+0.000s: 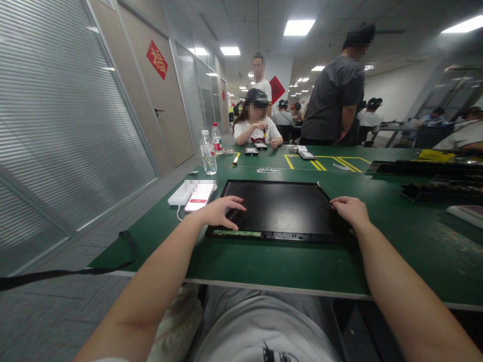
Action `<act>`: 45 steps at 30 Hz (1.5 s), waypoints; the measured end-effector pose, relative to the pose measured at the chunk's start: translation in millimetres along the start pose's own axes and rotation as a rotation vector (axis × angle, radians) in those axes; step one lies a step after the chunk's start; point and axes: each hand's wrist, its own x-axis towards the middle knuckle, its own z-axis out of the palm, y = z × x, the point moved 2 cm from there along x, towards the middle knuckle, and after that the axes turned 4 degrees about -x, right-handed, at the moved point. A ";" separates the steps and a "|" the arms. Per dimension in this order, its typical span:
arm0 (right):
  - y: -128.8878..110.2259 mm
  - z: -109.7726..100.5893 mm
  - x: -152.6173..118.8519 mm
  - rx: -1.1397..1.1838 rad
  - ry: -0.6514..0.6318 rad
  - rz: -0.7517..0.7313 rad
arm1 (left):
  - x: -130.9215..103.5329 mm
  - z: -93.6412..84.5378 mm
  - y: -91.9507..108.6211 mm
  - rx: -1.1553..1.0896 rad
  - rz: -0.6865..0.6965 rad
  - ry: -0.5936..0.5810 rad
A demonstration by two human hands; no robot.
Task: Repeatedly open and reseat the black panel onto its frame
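Observation:
A black display panel (pixel 277 206) lies flat on the green table in front of me. A green circuit board strip (pixel 237 234) shows along the left part of its near edge. My left hand (pixel 221 211) hovers at the panel's left side, thumb and fingers spread apart with nothing between them. At the panel's right edge, my right hand (pixel 351 208) has its thumb and fingers closed together on the rim. A small pale tab (pixel 318 184) sticks up at the far right corner of the panel.
Left of the panel lie a phone (pixel 199 195) and a white box (pixel 180 194) with a cable. Two water bottles (pixel 209 153) stand behind them. Black parts (pixel 433 188) sit at the right on the green table (pixel 279 269). A person (pixel 258 125) sits opposite.

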 end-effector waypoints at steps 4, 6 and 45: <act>-4.2 -3.1 -1.5 -0.034 -0.024 0.001 | 0.0 0.2 -2.2 -0.004 0.037 0.001; -5.2 -4.1 -1.7 -0.030 -0.025 -0.005 | 0.2 0.2 -3.1 0.001 0.050 -0.006; -3.8 -4.0 -1.5 -0.011 -0.012 0.007 | 2.2 1.7 -24.4 0.231 -0.536 0.188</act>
